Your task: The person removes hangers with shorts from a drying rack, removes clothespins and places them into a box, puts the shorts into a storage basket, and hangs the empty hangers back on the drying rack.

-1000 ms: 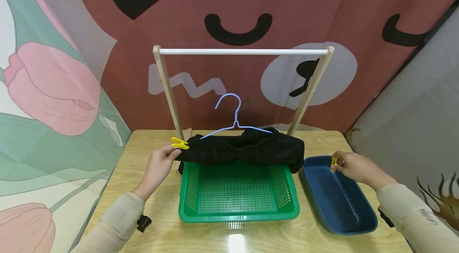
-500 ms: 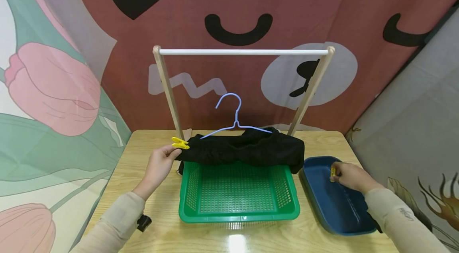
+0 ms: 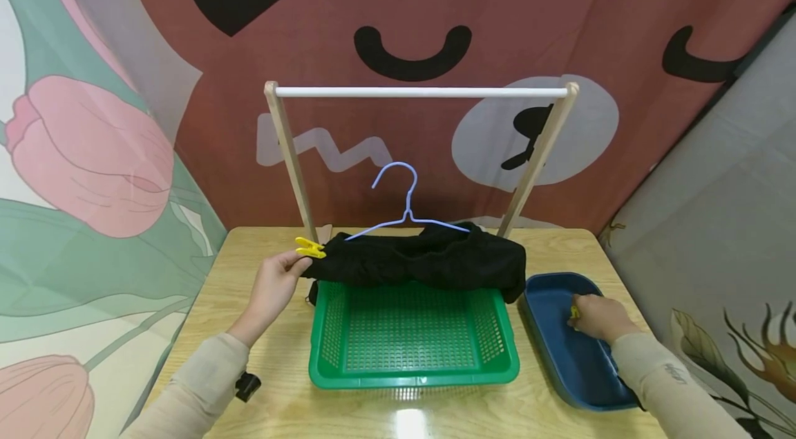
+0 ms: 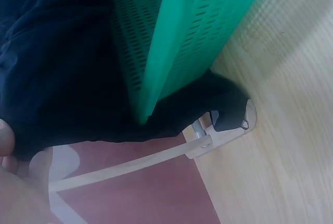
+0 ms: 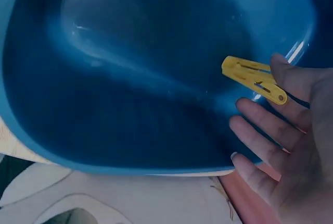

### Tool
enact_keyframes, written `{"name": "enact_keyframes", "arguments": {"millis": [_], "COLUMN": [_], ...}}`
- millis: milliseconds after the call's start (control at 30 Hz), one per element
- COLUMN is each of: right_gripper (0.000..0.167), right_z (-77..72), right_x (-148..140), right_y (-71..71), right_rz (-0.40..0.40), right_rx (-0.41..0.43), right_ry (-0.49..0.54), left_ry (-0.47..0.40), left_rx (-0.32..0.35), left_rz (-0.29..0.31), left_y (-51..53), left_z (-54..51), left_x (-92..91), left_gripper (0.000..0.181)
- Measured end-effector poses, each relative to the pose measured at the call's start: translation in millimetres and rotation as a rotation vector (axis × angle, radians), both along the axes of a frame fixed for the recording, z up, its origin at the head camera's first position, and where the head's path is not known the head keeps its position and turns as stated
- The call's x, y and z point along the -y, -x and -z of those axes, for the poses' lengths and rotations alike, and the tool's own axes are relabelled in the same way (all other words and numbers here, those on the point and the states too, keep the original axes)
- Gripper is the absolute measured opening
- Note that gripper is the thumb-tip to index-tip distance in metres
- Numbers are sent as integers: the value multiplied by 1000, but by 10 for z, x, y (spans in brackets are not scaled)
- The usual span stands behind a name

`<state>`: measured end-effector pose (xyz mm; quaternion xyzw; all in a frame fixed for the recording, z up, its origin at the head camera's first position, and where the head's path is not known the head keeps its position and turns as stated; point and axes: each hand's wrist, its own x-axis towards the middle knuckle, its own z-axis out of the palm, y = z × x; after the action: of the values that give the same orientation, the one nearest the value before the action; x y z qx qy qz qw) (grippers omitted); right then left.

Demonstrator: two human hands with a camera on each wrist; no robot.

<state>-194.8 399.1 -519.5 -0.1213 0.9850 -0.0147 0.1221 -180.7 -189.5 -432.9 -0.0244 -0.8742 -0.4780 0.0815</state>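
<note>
A black garment (image 3: 423,265) lies on a light blue hanger (image 3: 408,200), draped over the back of the green basket (image 3: 413,381). My left hand (image 3: 271,294) pinches the garment's left end between thumb and fingers. Just above those fingers a yellow clothespin (image 3: 309,248) is clipped at the cloth's end. Over the blue tub (image 3: 553,356) on the right, my right hand (image 3: 600,318) pinches a second yellow clothespin (image 5: 252,79) between thumb and index finger. Its other fingers are spread loosely in the right wrist view.
Behind the basket stands a wooden rack with a white bar (image 3: 423,92); its foot (image 4: 223,135) shows in the left wrist view. The wooden table (image 3: 273,384) carries everything. A printed curtain (image 3: 373,10) hangs close behind.
My right hand has moved left and lower over the tub, with the clothespin still in its fingers. My left hand, the garment and the hanger stay in place.
</note>
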Motion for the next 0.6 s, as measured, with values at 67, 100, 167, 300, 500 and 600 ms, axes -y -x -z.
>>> {"name": "enact_keyframes", "arguments": {"millis": [67,100,167,300,500,600], "right_gripper": [23,23,23,23,26,27], "right_z": [20,30,49,102,130,122], "right_x": [22,31,47,53,53,58], "right_y": [-13,-22,-30,-32,-40,-53], "right_rz": [1,0,-2,-1,-7,-20], "right_rx": [2,2,3,9,-11,-22], "right_ry": [16,21,29,18,-7,-1], "left_ry": [-1,-3,-3,4,3,-5], "left_rx": [1,3,4,-4,-7,7], "left_rz": [-1,-1,1,1,-7,-14], "left_y": [-1,-3,-4,-5,-16,-28], "left_z": [-1,-1,-3,-1,-1,-15], "left_x": [2,3,2,-5,-13,-19], "left_gripper": [16,16,16,16,17,18]}}
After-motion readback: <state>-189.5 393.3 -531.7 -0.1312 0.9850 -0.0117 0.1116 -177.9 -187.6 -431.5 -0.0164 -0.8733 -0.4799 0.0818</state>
